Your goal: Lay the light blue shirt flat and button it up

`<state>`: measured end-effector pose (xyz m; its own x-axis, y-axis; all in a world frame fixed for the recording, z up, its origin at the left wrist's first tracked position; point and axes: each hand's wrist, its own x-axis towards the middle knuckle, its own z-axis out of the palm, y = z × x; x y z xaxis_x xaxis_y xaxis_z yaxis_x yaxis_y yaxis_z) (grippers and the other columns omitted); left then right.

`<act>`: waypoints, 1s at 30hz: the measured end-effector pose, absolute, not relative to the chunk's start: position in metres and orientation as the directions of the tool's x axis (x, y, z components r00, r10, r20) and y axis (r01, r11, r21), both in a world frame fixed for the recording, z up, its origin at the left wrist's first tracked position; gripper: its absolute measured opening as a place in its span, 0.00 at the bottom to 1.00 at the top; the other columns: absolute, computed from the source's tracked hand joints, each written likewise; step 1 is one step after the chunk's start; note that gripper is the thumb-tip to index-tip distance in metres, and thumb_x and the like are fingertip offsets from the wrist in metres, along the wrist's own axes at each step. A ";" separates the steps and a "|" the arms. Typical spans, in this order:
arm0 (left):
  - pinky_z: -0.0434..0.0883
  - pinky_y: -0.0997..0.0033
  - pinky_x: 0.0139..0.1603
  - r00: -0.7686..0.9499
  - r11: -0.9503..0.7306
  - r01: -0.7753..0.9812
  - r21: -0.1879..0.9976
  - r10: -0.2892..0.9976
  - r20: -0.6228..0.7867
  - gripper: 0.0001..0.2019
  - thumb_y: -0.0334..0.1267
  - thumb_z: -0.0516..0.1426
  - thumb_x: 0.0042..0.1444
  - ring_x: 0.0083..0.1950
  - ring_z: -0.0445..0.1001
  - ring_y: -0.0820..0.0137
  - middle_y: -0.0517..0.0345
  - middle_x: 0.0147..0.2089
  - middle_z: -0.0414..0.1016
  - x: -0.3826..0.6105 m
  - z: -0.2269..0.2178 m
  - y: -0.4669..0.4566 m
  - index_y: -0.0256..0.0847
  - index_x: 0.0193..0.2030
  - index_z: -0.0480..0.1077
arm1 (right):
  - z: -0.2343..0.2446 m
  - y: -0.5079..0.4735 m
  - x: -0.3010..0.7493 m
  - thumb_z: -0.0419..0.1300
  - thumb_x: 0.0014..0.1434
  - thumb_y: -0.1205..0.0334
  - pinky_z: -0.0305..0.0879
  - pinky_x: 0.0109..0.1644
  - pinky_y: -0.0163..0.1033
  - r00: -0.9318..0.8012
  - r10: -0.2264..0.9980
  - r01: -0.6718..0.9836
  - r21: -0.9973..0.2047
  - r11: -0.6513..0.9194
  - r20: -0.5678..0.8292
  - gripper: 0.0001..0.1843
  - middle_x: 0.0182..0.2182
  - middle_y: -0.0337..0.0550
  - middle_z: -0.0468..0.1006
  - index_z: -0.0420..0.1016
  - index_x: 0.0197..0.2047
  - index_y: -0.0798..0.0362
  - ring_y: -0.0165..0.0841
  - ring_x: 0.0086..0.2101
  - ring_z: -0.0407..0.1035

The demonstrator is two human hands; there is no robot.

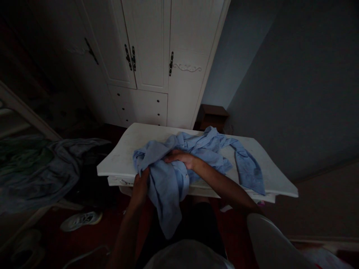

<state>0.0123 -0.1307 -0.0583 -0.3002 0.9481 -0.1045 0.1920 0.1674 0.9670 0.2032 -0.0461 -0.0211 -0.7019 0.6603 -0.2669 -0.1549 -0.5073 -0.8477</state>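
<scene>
A light blue long-sleeved shirt (165,175) lies crumpled across a white table (143,130). One sleeve stretches to the right over the tabletop, and some cloth hangs down over the near edge. My left hand (142,181) grips the shirt at its left end, the fingers partly tucked under the fabric. My right hand (181,157) reaches across the middle of the shirt, its fingers running into a fold, so their tips are hidden. Whether the right fingers pinch the cloth is hard to see in the dim light.
Behind the table stands a white wardrobe (151,45) with dark handles and drawers. A small brown cabinet (214,116) sits by the grey wall. Left, clothes (64,160) are heaped beside the table. A sneaker (81,221) and a pale cable (86,254) lie on the red floor.
</scene>
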 end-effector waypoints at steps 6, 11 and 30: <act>0.74 0.61 0.47 -0.164 0.261 -0.309 0.914 0.932 -0.322 0.28 0.58 0.63 0.44 0.51 0.76 0.55 0.46 0.46 0.79 0.010 -0.078 -0.143 0.35 0.44 0.75 | 0.025 -0.019 0.236 0.69 0.39 0.68 0.71 0.35 0.35 -0.423 0.893 -0.197 -0.947 -0.256 -0.153 0.21 0.29 0.38 0.81 0.78 0.41 0.55 0.31 0.28 0.73; 0.74 0.65 0.33 0.189 0.315 -0.438 0.842 0.948 -0.257 0.28 0.61 0.62 0.45 0.35 0.78 0.60 0.47 0.33 0.79 0.010 -0.081 -0.147 0.34 0.38 0.75 | 0.062 0.022 0.283 0.68 0.44 0.64 0.66 0.29 0.31 -0.137 0.980 -0.164 -0.979 0.124 0.147 0.28 0.23 0.31 0.75 0.73 0.51 0.52 0.26 0.23 0.68; 0.66 0.72 0.37 0.176 -0.069 -0.272 0.960 0.977 0.120 0.15 0.49 0.60 0.54 0.35 0.70 0.70 0.58 0.32 0.71 0.095 -0.031 -0.122 0.37 0.32 0.73 | -0.011 -0.002 0.332 0.65 0.53 0.54 0.74 0.32 0.39 -0.387 0.856 0.629 -0.777 -0.026 -0.342 0.30 0.37 0.45 0.78 0.68 0.57 0.54 0.33 0.30 0.72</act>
